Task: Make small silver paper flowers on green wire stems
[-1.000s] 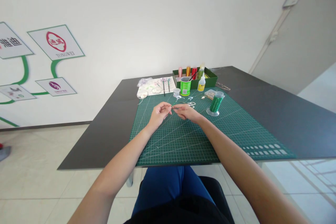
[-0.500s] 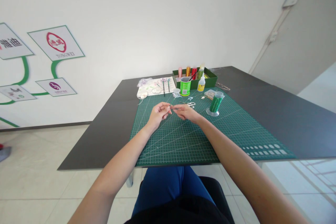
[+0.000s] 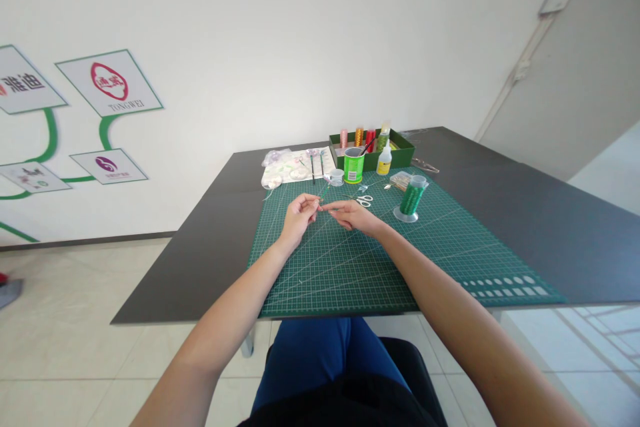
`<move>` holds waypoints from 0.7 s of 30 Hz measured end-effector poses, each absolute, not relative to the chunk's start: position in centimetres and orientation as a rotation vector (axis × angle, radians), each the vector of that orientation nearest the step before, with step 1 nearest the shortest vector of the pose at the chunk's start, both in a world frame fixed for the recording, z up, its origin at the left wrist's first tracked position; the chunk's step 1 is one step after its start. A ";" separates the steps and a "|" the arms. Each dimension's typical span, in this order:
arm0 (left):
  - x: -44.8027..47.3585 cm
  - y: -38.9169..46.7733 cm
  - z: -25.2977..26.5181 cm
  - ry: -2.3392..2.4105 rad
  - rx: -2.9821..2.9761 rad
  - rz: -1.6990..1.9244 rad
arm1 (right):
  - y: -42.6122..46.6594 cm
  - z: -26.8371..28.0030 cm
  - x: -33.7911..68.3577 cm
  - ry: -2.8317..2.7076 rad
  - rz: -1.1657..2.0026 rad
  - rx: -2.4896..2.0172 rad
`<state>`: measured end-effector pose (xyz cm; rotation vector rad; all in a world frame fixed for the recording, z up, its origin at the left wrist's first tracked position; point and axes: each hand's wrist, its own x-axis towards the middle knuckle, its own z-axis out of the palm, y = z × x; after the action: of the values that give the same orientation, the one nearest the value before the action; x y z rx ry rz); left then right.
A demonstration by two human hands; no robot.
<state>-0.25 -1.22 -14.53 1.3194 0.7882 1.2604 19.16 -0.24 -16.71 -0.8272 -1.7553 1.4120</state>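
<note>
My left hand [image 3: 299, 215] pinches a thin green stem [image 3: 325, 191] between thumb and fingertips, above the cutting mat. The stem slants up and away, with a small whitish tip at its far end. My right hand [image 3: 353, 215] meets the left fingertips from the other side, its index finger stretched toward them and the other fingers curled. Whatever its fingertips grip is too small to make out. White-handled scissors [image 3: 365, 201] lie just beyond my right hand. Farther right stands a spool of green thread [image 3: 412, 197].
A green cutting mat [image 3: 340, 273] covers the table's middle. Behind are a green can [image 3: 353, 168], a glue bottle [image 3: 384, 160] and a dark green box [image 3: 407, 159] with thread spools. A white sheet [image 3: 295, 173] holds two dark-stemmed pieces. Pliers [image 3: 425, 165] lie at the right.
The green stem now shows beyond my left fingertips, pointing away from me. Both hands have shifted slightly left, and the fingertips are a little lower.
</note>
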 end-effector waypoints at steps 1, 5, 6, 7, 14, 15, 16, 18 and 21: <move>-0.3 -1.2 -14.6 0.789 1.326 1.264 | -0.3 -16.7 19.2 -1.758 1.410 -0.827; -0.4 -1.1 -14.7 0.826 1.357 1.275 | -0.3 -16.7 19.2 -1.769 1.400 -0.810; -0.4 -1.1 -14.7 0.834 1.362 1.277 | -0.3 -16.7 19.1 -1.772 1.399 -0.805; -0.4 -1.1 -14.7 0.839 1.365 1.280 | -0.3 -16.7 19.1 -1.774 1.397 -0.802; -0.5 -1.0 -14.7 0.861 1.350 1.295 | -0.4 -16.6 19.1 -1.779 1.414 -0.811; -0.5 -1.0 -14.7 0.867 1.344 1.293 | -0.4 -16.5 19.1 -1.781 1.411 -0.812; -0.5 -0.9 -14.7 0.872 1.337 1.291 | -0.4 -16.5 19.2 -1.784 1.409 -0.813; -0.6 -0.9 -14.8 0.876 1.326 1.287 | -0.3 -16.6 19.2 -1.788 1.405 -0.810; -0.6 -0.8 -14.8 0.878 1.317 1.280 | -0.2 -16.7 19.2 -1.794 1.402 -0.807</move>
<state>-0.63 -0.78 -14.79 1.3171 0.8780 1.2799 19.24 -0.23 -16.66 -0.8067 -1.7941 1.4015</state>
